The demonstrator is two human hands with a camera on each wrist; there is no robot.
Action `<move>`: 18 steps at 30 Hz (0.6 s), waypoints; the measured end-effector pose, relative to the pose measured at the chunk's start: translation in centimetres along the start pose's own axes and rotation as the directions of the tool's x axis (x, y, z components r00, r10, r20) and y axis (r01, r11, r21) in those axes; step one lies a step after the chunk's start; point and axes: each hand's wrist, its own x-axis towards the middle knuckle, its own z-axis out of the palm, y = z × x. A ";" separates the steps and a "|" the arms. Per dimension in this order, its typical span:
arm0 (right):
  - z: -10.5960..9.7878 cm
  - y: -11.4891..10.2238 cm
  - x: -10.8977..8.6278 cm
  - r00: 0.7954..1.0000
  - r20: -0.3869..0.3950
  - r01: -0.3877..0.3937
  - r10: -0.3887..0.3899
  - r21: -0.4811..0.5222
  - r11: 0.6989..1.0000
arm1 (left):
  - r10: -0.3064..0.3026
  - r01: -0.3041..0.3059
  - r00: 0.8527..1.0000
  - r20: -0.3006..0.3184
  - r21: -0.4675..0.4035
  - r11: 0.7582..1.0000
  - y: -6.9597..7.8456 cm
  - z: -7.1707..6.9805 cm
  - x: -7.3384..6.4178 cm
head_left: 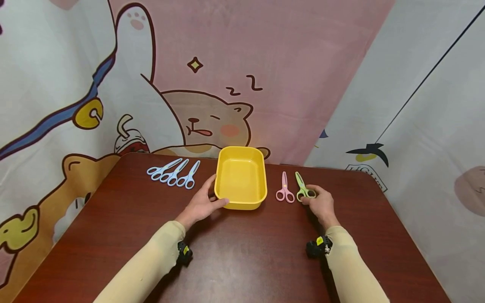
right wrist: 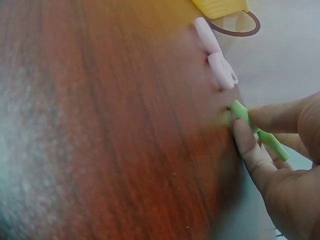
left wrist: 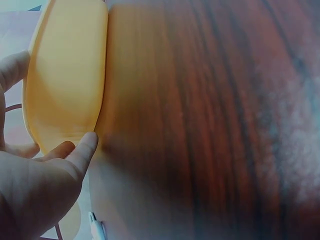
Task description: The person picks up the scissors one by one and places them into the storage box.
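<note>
A yellow rectangular plastic bin (head_left: pixel 242 179) stands near the back of the table, and nothing lies inside it. My left hand (head_left: pixel 201 205) holds its left side, thumb at the front corner of the rim, fingers along the wall. In the left wrist view that hand (left wrist: pixel 42 187) wraps the end of the bin (left wrist: pixel 70 75). To the right, my right hand (head_left: pixel 320 205) pinches the handle of green scissors (head_left: pixel 300 182) between thumb and fingers. The right wrist view shows those green scissors (right wrist: pixel 272 145) at the fingertips. Pink scissors (head_left: pixel 284 180) lie between bin and right hand.
Left of the bin lie three pairs of blue scissors: one outermost (head_left: pixel 171 163), one in the middle (head_left: pixel 182 166), one nearest the bin (head_left: pixel 195 168). The brown table (head_left: pixel 257 261) ends at a cartoon-printed curtain (head_left: pixel 291 84) behind.
</note>
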 end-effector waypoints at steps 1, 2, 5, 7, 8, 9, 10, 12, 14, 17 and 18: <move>0.0 0.0 0.0 1.000 0.001 -0.006 0.006 0.010 1.000 | 0.000 0.000 1.000 -0.001 0.004 1.000 0.0 0.0 0.0; 0.0 0.0 0.0 1.000 0.002 -0.010 0.010 0.019 1.000 | 0.000 0.000 1.000 -0.001 0.008 1.000 0.0 0.0 0.0; -0.1 0.0 0.1 1.000 0.007 -0.012 0.012 0.031 0.999 | 0.006 -0.006 1.000 -0.001 0.016 1.000 -0.1 0.0 0.1; -0.1 0.1 0.1 1.000 0.011 -0.011 0.010 0.030 0.999 | 0.007 -0.007 1.000 -0.002 0.024 1.000 -0.1 -0.1 0.1; -0.2 0.0 0.2 1.000 0.011 -0.008 0.008 0.029 1.000 | 0.008 -0.008 1.000 -0.001 0.026 1.000 -0.1 -0.1 0.1; -0.2 0.0 0.2 1.000 0.011 -0.005 0.005 0.030 1.000 | 0.009 -0.009 1.000 -0.002 0.027 1.000 -0.1 -0.1 0.1; -0.2 0.1 0.2 1.000 0.008 -0.003 0.003 0.029 1.000 | 0.009 -0.009 1.000 -0.001 0.029 1.000 -0.1 -0.1 0.1; -0.2 0.0 0.2 1.000 0.005 -0.002 0.001 0.031 1.000 | 0.010 -0.010 1.000 -0.002 0.034 0.999 -0.2 -0.1 0.2; -0.2 0.0 0.2 1.000 0.002 -0.005 0.005 0.039 0.999 | 0.014 -0.014 1.000 -0.002 0.036 0.999 -0.2 -0.1 0.2; -0.2 0.0 0.2 1.000 -0.003 -0.007 0.008 0.046 0.999 | 0.020 -0.020 1.000 -0.003 0.040 0.999 -0.3 -0.1 0.2; -0.2 0.0 0.2 1.000 -0.003 -0.010 0.010 0.052 0.999 | 0.021 -0.021 1.000 -0.003 0.041 0.999 -0.3 -0.1 0.2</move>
